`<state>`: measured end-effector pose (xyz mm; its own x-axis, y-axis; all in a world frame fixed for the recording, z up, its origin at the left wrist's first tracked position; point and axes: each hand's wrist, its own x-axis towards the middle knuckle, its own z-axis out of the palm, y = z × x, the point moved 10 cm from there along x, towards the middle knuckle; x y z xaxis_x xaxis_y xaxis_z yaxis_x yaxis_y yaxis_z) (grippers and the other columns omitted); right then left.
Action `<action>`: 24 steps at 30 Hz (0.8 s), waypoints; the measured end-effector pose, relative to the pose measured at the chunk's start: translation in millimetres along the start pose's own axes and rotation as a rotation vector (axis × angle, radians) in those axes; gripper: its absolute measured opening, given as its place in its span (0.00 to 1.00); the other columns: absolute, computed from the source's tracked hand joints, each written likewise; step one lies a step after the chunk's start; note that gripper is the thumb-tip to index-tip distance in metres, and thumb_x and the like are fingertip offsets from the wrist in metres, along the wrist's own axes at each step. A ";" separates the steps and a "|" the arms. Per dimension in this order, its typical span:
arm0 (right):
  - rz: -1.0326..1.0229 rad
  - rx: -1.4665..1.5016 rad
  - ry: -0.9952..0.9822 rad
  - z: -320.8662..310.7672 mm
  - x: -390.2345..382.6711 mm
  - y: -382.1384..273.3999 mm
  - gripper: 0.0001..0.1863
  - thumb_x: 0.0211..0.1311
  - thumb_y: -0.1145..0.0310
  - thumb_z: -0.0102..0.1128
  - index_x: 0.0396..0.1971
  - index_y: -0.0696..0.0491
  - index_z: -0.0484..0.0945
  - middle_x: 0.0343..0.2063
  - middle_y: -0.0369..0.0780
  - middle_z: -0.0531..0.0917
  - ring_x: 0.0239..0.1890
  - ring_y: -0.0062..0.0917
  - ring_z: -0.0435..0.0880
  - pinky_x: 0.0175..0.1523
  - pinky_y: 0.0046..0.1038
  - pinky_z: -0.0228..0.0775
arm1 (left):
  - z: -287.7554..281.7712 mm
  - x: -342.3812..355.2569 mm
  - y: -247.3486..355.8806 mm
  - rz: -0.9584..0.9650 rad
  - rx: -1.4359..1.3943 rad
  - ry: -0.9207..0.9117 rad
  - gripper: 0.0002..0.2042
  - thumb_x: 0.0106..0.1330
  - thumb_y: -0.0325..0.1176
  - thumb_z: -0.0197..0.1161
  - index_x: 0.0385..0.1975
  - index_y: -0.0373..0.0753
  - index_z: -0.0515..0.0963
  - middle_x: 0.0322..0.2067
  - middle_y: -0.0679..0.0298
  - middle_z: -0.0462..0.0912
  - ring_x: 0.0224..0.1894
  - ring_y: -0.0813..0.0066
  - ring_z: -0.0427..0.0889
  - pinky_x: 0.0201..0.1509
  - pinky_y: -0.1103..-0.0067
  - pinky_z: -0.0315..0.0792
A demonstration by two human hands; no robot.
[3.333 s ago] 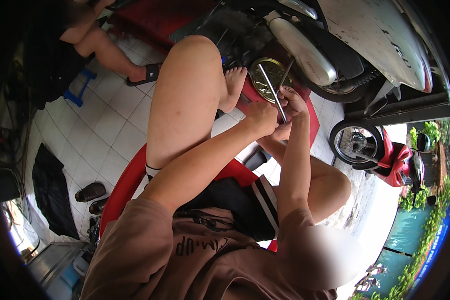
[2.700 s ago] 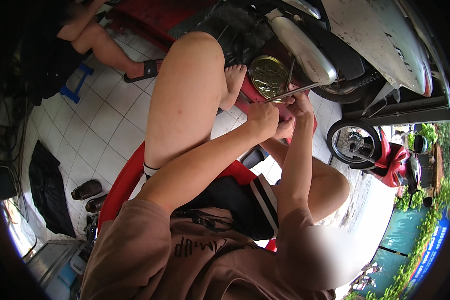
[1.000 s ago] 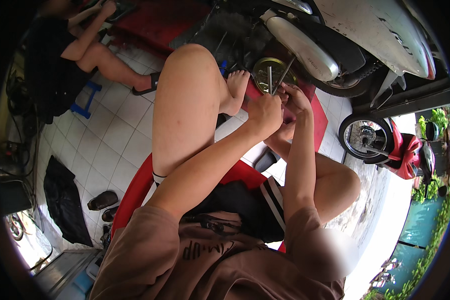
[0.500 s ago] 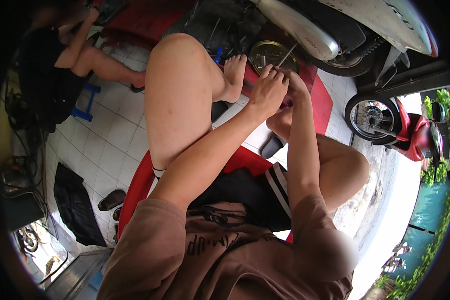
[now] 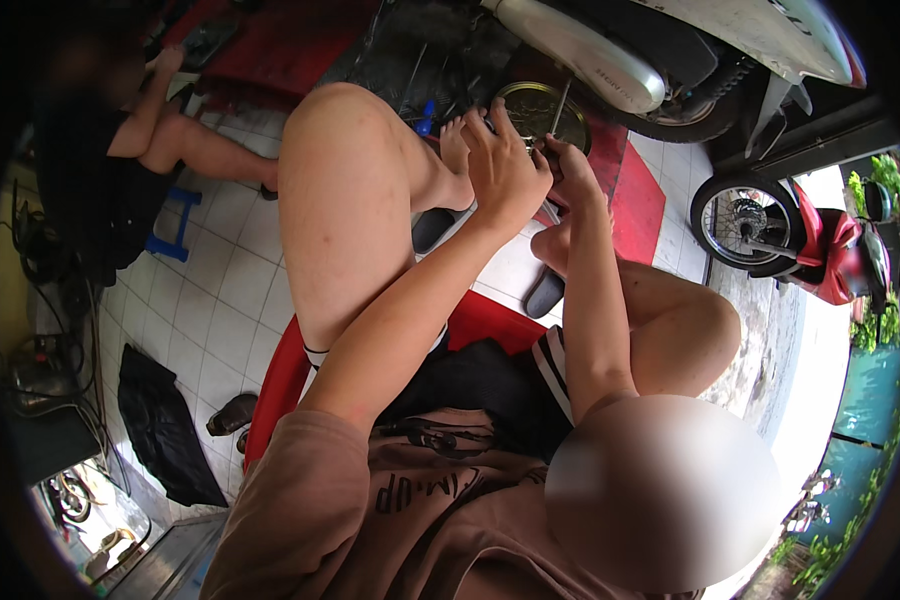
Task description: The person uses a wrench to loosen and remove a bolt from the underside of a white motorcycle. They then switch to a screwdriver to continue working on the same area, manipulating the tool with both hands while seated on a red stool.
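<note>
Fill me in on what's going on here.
Someone in a brown shirt, on a red chair, is doing handwork beside a motorbike. The right hand grips a thin metal rod, its upper part showing above the fingers. The left hand is close by with fingers spread; whether it holds anything is unclear. A round gold-coloured tray lies just beyond both hands. At upper left, another person is near a blue stool.

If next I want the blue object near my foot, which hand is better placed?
Probably the left hand: nearer the blue object, its fingers spread; palm hidden. The right hand seems to grip a metal rod.
</note>
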<state>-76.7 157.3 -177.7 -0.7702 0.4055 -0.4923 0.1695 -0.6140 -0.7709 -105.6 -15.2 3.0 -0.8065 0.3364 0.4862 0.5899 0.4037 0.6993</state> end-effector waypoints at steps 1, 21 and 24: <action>-0.007 -0.009 0.003 0.2 1.0 -1.0 0.14 0.69 0.62 0.42 0.25 0.51 0.71 0.08 0.27 0.59 0.09 0.14 0.50 0.17 0.20 0.40 | 2.4 -0.3 -2.3 -0.004 0.005 -0.013 0.33 0.46 0.31 0.66 0.53 0.27 0.60 0.46 0.44 0.64 0.51 0.51 0.64 0.58 0.62 0.57; -0.198 -0.527 0.401 -25.3 -9.3 -21.6 0.16 0.63 0.59 0.53 0.28 0.59 0.72 0.12 0.36 0.70 0.10 0.19 0.64 0.15 0.26 0.52 | 118.1 -69.4 -94.1 -0.738 -0.532 -0.396 0.08 0.63 0.27 0.55 0.36 0.28 0.73 0.33 0.55 0.79 0.29 0.71 0.80 0.32 0.76 0.78; -0.204 -0.599 0.452 -33.2 -1.0 -25.2 0.16 0.63 0.59 0.53 0.32 0.60 0.71 0.16 0.37 0.73 0.12 0.20 0.66 0.16 0.26 0.54 | 115.4 -71.4 -99.0 -0.745 -0.332 -0.430 0.10 0.63 0.30 0.57 0.36 0.28 0.74 0.31 0.56 0.80 0.30 0.70 0.80 0.30 0.75 0.74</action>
<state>-59.8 194.9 -171.3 -0.5185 0.7868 -0.3348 0.4538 -0.0786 -0.8876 -101.9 19.0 -161.4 -0.8503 0.4020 -0.3398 -0.1708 0.3999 0.9005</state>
